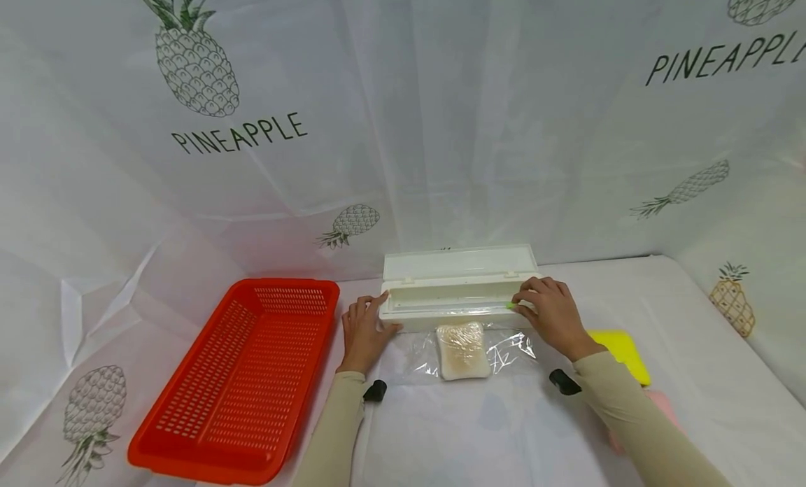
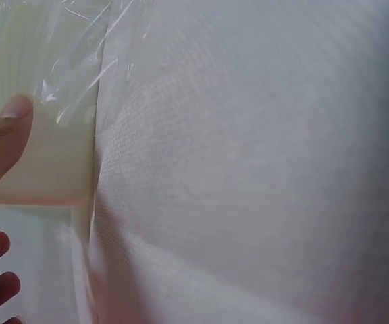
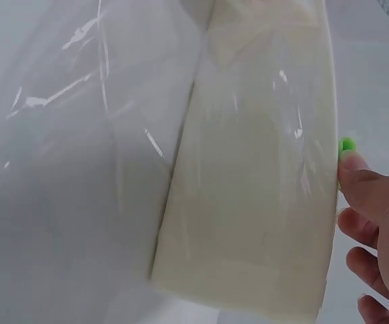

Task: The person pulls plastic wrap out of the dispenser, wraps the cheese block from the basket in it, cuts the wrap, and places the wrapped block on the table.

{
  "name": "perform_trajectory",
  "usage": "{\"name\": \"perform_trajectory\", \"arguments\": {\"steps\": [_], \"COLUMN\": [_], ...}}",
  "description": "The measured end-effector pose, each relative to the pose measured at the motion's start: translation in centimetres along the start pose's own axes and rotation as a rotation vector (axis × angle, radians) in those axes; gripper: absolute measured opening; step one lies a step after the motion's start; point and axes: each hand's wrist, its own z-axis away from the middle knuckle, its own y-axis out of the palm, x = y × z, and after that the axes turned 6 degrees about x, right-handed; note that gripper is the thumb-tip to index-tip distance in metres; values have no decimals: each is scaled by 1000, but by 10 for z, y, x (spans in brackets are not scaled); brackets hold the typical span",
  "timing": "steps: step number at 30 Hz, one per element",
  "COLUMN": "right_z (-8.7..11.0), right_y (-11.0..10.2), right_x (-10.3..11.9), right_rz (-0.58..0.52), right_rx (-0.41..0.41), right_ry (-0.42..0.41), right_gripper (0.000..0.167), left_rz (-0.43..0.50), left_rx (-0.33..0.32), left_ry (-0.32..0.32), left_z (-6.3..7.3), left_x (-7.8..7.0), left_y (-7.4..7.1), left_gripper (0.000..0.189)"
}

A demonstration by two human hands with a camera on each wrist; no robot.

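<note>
A white plastic cling film dispenser [image 1: 460, 265] lies with its long lid raised toward the backdrop. My left hand [image 1: 366, 333] grips its left end, the thumb [image 2: 9, 135] against the front panel. On the right, my right hand [image 1: 554, 315] pinches a small green slide cutter [image 1: 511, 306] at the front rim, near the right end; the tab also shows as green at the thumb tip in the right wrist view. Clear cling film [image 1: 513, 348] drapes over the front panel onto the table. A slice of bread [image 1: 463, 357] sits in front of the dispenser with film over it.
A red perforated basket [image 1: 252, 396] stands left of the left forearm. Right of the right wrist lie a yellow item [image 1: 626, 354] and a pink item [image 1: 661, 405], partly covered by the sleeve. A pineapple-print cloth [image 1: 441, 123] rises behind the table.
</note>
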Motion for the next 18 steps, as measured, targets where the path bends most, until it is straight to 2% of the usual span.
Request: {"name": "perform_trajectory", "arguments": {"steps": [4,9,18], "right_z": [4,12,20], "right_y": [-3,-7,-14], "right_x": [-6,-17,-28], "right_rz": [-5,-2,12], "right_rx": [-9,-78,-135], "right_ry": [4,9,-31], "right_gripper": [13,15,18], "left_rz": [0,-9,0], "left_rx": [6,7,5], "left_ry": [-2,-5,6], "left_z": [0,-1,0], "left_x": [0,3,1], "left_y": [1,0,0], "left_gripper": [80,80,79]}}
